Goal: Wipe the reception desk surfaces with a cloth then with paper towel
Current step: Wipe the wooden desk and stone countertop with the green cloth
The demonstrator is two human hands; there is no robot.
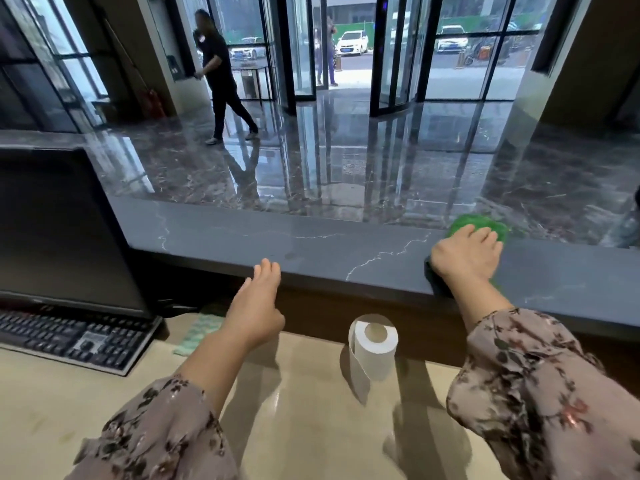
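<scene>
Raised counter (311,237) of dark grey veined stone runs across the view, above a lower beige desk (104,410).

Right hand (467,252) lies palm-down on a green cloth (481,223) at the right part of the counter. Its fingers are straight, slightly apart and pressed flat on the fabric, not curled round it. The cloth shows bright green beyond the fingertips, by the far edge of the counter, and darker under the wrist at the near edge.

Left hand (256,306) holds nothing. Its fingers are straight and close together, the tips at the near edge of the counter; whether they touch it I cannot tell.

Paper towel roll (372,348) stands upright on the lower desk between the two forearms, just below the counter front — a loose tail hangs down its left side.

To the left are a dark monitor (59,230) and, in front of it, a black keyboard (76,337). Beyond the counter is a glossy marble floor (381,168) — a person in dark clothes (221,77) is mid-stride by the glass doors.
</scene>
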